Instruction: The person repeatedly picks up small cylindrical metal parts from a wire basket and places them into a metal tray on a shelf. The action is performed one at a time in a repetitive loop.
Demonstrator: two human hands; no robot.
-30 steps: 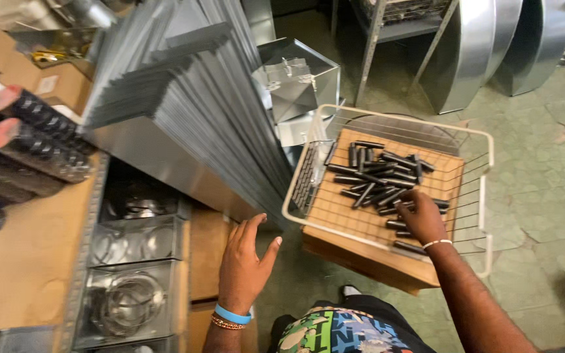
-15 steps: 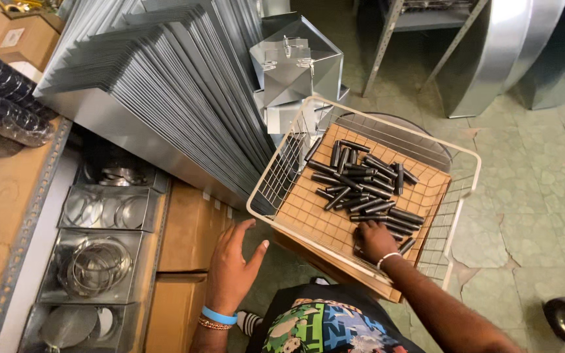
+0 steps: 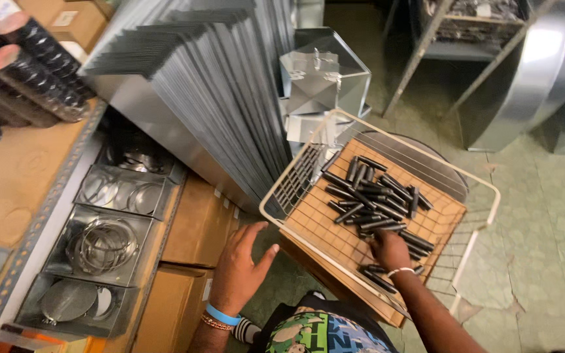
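Right hand (image 3: 390, 250) fingers seemingly curl around dark tubes (image 3: 374, 199); left hand (image 3: 238, 267) fingers spread.

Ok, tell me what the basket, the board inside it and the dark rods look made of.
Basket: looks like cream-coated metal wire, given its thin open grid and smooth pale rim.
Board: probably wood or pressed board, flat, tan and matte.
Rods: dark and slightly glossy; coated metal or plastic, cannot tell which. The right hand rests among them.

Warm indoor light falls evenly from above, with glare on the curved duct (image 3: 524, 72). Wide-angle distortion bends the edges; shelf recesses sit in deep shadow.
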